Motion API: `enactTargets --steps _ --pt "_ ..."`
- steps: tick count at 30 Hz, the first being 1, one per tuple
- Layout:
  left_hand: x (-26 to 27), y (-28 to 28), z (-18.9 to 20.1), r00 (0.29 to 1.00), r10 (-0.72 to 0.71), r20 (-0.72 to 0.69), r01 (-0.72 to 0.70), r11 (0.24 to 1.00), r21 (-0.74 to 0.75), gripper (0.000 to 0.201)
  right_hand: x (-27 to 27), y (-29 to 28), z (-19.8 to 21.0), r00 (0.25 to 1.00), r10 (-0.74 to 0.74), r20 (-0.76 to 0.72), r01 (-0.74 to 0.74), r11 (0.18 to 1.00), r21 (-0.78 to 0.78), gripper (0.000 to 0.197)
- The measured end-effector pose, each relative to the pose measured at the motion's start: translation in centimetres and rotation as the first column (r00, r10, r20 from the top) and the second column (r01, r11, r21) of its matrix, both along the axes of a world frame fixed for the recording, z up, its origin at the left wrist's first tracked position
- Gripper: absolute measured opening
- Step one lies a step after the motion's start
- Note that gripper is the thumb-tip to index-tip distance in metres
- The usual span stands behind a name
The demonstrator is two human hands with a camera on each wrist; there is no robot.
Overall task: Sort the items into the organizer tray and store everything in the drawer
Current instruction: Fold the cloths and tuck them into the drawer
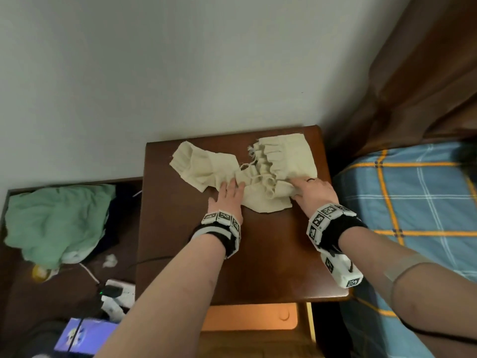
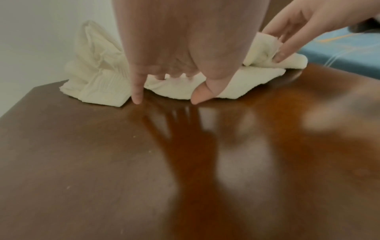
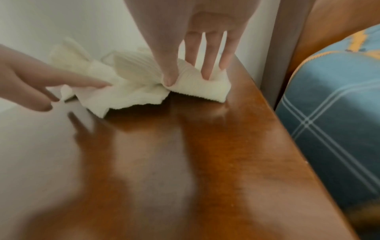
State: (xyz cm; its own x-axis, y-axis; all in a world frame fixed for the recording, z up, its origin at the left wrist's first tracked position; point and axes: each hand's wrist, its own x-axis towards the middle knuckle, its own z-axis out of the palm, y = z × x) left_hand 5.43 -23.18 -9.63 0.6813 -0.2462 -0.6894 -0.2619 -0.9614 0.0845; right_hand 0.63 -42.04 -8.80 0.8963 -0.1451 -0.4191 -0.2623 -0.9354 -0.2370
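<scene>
Several cream cloth pieces (image 1: pixel 258 177) with loose drawstrings lie crumpled together on the back half of the dark wooden bedside table (image 1: pixel 258 254). My left hand (image 1: pixel 228 193) lies flat with straight fingers on the cloth's left-middle edge; its thumb (image 2: pixel 200 95) and little finger (image 2: pixel 136 95) touch the wood. My right hand (image 1: pixel 309 188) presses down on a ribbed fold (image 3: pixel 197 87) at the right, its fingers (image 3: pixel 206 71) straight on top and its thumb (image 3: pixel 169 79) at the fold's edge. A drawer front with a round knob (image 1: pixel 284 316) shows below the table's front edge.
A bed with a blue plaid sheet (image 1: pixel 413 202) borders the table on the right, under a brown curtain (image 1: pixel 426 86). At the left, lower down, lie a green cloth heap (image 1: pixel 56 223), a power strip with plugs (image 1: pixel 116 293) and a blue box (image 1: pixel 82 337). A white wall stands behind.
</scene>
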Motion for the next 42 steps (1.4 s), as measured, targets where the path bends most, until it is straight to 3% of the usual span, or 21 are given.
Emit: enactTargets --steps 3,7,9,13,15,17,18,19,22,23,25,28,30,31,33,35,36,38,39,40,42 --pt "-1.2 0.5 1.7 0.994 0.066 -0.083 -0.067 0.998 -0.005 0.077 -1.1 0.5 2.7 0.993 -0.111 0.037 0.106 0.987 0.121 0.036" --pt "-2.4 0.7 3.6 0.993 0.073 -0.096 -0.086 0.986 -0.146 0.069 -2.2 0.5 5.6 0.879 -0.42 0.225 0.311 0.864 0.396 0.037" --pt "-2.6 0.9 4.3 0.99 0.033 -0.135 -0.053 0.988 -0.145 0.063 -2.7 0.5 6.3 0.853 -0.465 0.237 0.324 0.828 0.457 0.037" --pt "-4.0 2.0 3.3 0.986 -0.074 -0.149 0.064 0.995 -0.071 0.052 -4.7 1.6 6.2 0.867 -0.445 0.223 0.316 0.838 0.444 0.037" --pt "-5.3 3.3 1.2 0.987 -0.106 -0.117 0.101 0.994 -0.048 0.051 -5.3 1.7 5.4 0.752 -0.608 0.255 0.451 0.756 0.474 0.036" --pt "-6.7 4.6 -0.6 0.992 -0.123 -0.042 0.121 0.992 -0.043 0.053 -5.4 1.4 5.1 0.561 -0.788 0.254 0.595 0.597 0.538 0.035" --pt "-7.3 5.0 -1.1 0.99 -0.139 -0.004 0.139 0.989 -0.042 0.056 -5.5 1.3 5.0 0.513 -0.825 0.238 0.624 0.548 0.557 0.035" --pt "-7.6 5.2 -1.5 0.987 -0.157 0.019 0.157 0.987 -0.037 0.058 -5.6 1.3 5.0 0.521 -0.825 0.219 0.622 0.543 0.565 0.035" --pt "-6.9 4.9 -1.0 0.989 -0.145 -0.021 0.144 0.989 -0.033 0.061 -5.8 2.7 5.6 0.694 -0.689 0.21 0.496 0.669 0.554 0.036" --pt "-6.5 4.7 -0.2 0.991 -0.126 -0.045 0.124 0.991 -0.058 0.063 -6.0 3.2 5.9 0.712 -0.667 0.218 0.472 0.686 0.554 0.037" --pt "-5.7 4.2 1.9 0.998 -0.057 -0.022 0.053 0.986 -0.158 0.064 -6.5 4.0 7.2 0.685 -0.688 0.241 0.458 0.664 0.591 0.038" --pt "-5.5 3.4 6.5 0.985 0.026 0.173 0.017 0.969 -0.246 0.045 -7.6 5.1 9.8 0.667 -0.694 0.272 0.406 0.644 0.648 0.038" --pt "-6.2 3.3 10.2 0.97 0.177 0.166 -0.091 0.901 -0.425 0.047 -8.6 6.1 11.9 0.673 -0.675 0.302 0.35 0.65 0.674 0.037" --pt "-6.7 3.2 11.3 0.963 0.264 0.06 -0.189 0.813 -0.551 0.049 -8.9 6.6 12.4 0.669 -0.68 0.298 0.33 0.632 0.702 0.036" --pt "-7.5 3.2 13.9 0.899 0.344 -0.273 -0.428 0.547 -0.72 0.053 -9.6 7.5 13.8 0.662 -0.701 0.264 0.292 0.566 0.771 0.031" --pt "-8.6 3.1 15.7 0.751 0.302 -0.587 -0.66 0.328 -0.675 0.055 -10.3 8.4 14.6 0.656 -0.739 0.156 0.269 0.421 0.866 0.024" --pt "-8.9 3.0 16.3 0.692 0.272 -0.669 -0.722 0.283 -0.631 0.053 -10.5 8.8 15.0 0.653 -0.753 0.079 0.262 0.322 0.91 0.024" --pt "-9.4 3.0 16.9 0.646 0.233 -0.727 -0.761 0.272 -0.589 0.047 -10.6 9.3 15.3 0.681 -0.729 -0.07 0.254 0.146 0.956 0.026" --pt "-9.8 3.1 17.0 0.652 0.233 -0.722 -0.756 0.28 -0.592 0.045 -10.7 9.5 15.5 0.708 -0.701 -0.086 0.255 0.141 0.957 0.027" --pt "-10.2 3.2 16.7 0.666 0.252 -0.702 -0.744 0.285 -0.604 0.041 -10.8 9.5 15.6 0.737 -0.673 -0.062 0.261 0.199 0.945 0.029" --pt "-11.1 3.5 16.2 0.677 0.306 -0.669 -0.735 0.245 -0.632 0.033 -11.2 9.2 15.7 0.794 -0.606 0.054 0.243 0.397 0.885 0.033"
